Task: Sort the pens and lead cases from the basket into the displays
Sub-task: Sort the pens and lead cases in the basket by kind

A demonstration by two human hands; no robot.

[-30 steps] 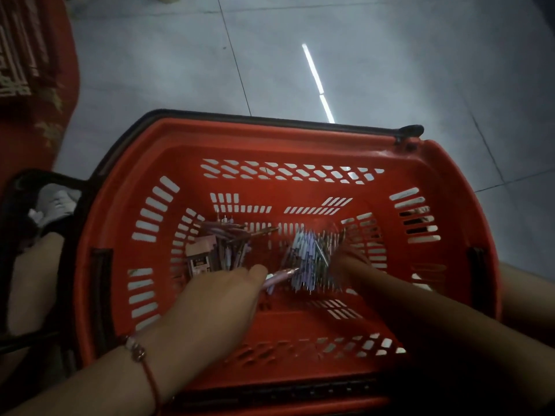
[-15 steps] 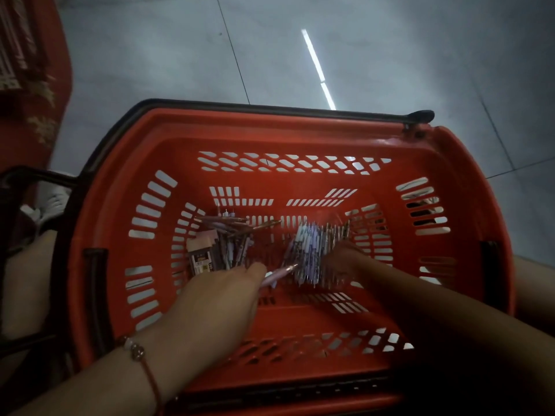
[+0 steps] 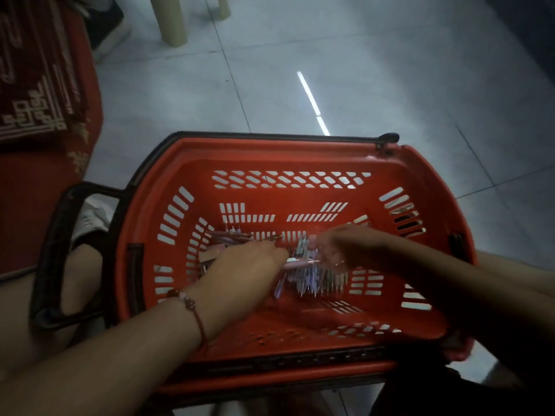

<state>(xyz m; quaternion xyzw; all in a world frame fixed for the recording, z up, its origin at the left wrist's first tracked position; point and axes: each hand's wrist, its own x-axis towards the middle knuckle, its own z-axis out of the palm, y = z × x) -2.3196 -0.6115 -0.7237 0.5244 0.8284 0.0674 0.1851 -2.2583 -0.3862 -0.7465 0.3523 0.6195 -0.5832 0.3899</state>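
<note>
A red plastic basket [image 3: 288, 151] sits in front of me on my lap. On its floor lie a heap of white and purple pens [image 3: 312, 280] in the middle and darker pens with small lead cases [image 3: 210, 255] at the left. My left hand [image 3: 240, 274] reaches in and pinches a pink pen [image 3: 300, 262] that points right. My right hand [image 3: 339, 247] is over the pen heap, fingers curled at the pink pen's tip and the pens below; it is blurred.
The basket's black handle [image 3: 54, 259] hangs at the left over my knee. A red patterned cloth [image 3: 39, 94] lies at the far left. Stool legs [image 3: 174, 22] stand on the grey tiled floor beyond.
My right hand has moved left and up from the pile's right side to the pink pen's tip. The view has tilted up, showing more floor. My left hand keeps the pink pen.
</note>
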